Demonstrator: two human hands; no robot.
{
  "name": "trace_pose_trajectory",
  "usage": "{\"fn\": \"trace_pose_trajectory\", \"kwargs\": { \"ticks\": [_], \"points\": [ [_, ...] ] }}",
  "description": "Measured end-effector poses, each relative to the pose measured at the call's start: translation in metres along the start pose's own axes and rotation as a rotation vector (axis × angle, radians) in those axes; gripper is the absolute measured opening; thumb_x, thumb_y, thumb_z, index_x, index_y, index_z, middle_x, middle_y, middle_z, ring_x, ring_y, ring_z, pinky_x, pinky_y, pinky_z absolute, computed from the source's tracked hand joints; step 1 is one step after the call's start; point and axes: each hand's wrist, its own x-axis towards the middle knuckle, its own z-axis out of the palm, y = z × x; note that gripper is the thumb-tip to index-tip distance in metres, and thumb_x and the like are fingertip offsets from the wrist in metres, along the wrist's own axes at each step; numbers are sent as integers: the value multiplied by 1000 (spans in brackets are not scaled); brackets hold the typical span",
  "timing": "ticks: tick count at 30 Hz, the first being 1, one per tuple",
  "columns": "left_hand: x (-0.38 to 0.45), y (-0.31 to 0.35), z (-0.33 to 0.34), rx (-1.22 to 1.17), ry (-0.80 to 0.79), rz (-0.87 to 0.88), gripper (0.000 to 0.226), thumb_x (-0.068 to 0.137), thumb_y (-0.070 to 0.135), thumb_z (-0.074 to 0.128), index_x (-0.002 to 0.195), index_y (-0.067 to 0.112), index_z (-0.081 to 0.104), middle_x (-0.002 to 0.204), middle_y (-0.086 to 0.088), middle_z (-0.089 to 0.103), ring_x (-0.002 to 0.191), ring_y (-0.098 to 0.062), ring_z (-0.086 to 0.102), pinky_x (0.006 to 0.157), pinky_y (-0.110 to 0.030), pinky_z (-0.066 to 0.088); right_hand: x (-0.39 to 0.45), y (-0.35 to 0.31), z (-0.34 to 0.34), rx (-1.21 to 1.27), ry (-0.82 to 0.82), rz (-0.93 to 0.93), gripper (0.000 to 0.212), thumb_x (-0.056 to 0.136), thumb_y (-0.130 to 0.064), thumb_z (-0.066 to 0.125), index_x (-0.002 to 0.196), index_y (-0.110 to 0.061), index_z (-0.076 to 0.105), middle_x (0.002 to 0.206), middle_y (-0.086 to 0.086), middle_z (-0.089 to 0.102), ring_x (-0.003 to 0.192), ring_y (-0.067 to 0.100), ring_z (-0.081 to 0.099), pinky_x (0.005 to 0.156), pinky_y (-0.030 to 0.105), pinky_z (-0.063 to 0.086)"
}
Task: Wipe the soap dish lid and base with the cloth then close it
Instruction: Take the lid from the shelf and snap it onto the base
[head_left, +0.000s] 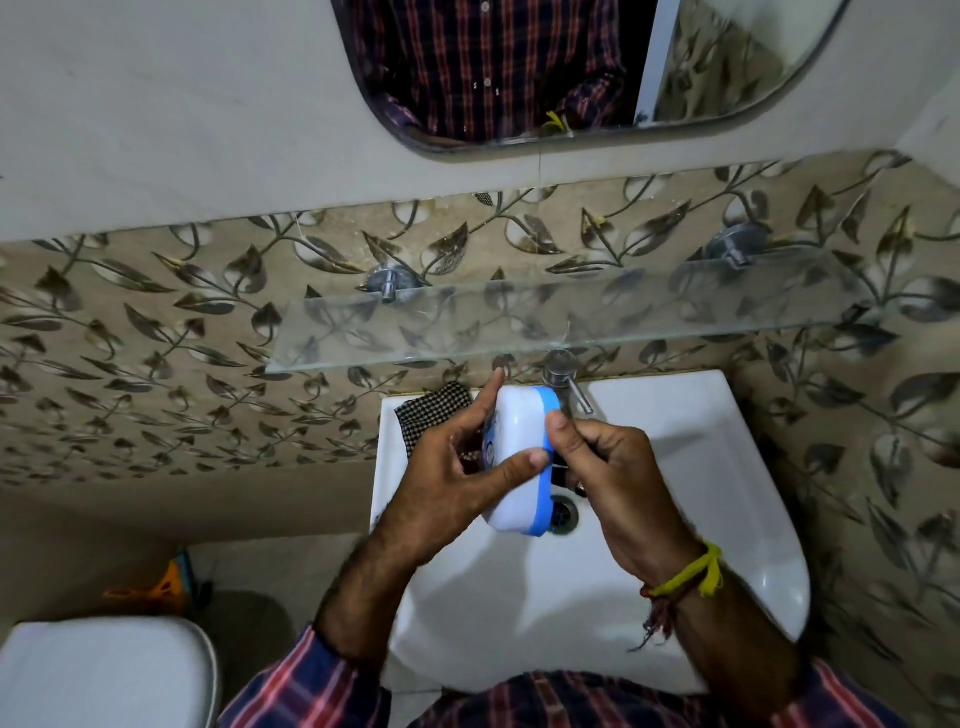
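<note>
A white soap dish (519, 457) with a blue band along its right side is held on edge above the sink basin. My left hand (447, 467) grips it from the left, thumb across its white face and index finger at its top. My right hand (608, 467) holds its blue side, thumb on the band and fingers curled behind. Lid and base look joined; I cannot tell if they are fully shut. A checked cloth (434, 410) lies on the sink's back left corner, partly hidden by my left hand.
The white sink (701, 467) has a drain (563, 514) under the dish and a chrome tap (563, 374) at the back. A glass shelf (571, 322) juts out above the tap. A white toilet lid (104, 670) sits low left. A mirror (519, 67) hangs above.
</note>
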Motion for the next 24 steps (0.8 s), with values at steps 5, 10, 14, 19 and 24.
{"fn": "trace_pose_trajectory", "kwargs": {
  "ticks": [5,10,14,19,24],
  "points": [
    [13,25,-20,153,-20,21,80,73,25,90,143,27,50,129,9,69,112,-4,67,87,-20,54,18,-13,-6,100,-41,41,37,91,-42,59,103,-8,70,95,9,73,85,18,71,65,25,57],
    [40,75,-39,336,-126,148,67,72,18,91,129,16,56,125,3,70,110,-4,67,89,-24,56,39,-33,-19,144,-244,-38,47,79,-28,71,119,-15,51,126,9,62,107,22,66,76,33,59],
    [60,101,-31,516,-225,283,70,75,22,89,137,15,58,130,7,67,118,1,62,101,-16,49,60,-53,-29,179,-223,-111,59,76,-11,72,128,-15,45,127,10,60,105,19,65,76,31,59],
    [81,92,-26,419,-131,310,79,71,29,92,140,22,54,139,3,61,129,-5,57,109,-32,49,77,-60,-42,165,-203,-162,57,77,-16,77,130,-10,56,133,11,62,122,27,60,85,35,59],
    [90,73,-37,374,48,250,81,63,37,94,133,24,56,124,-4,67,107,-16,69,85,-42,63,92,-54,-50,251,2,-221,55,80,-13,69,132,-4,53,133,13,62,115,19,63,72,23,57]
  ]
}}
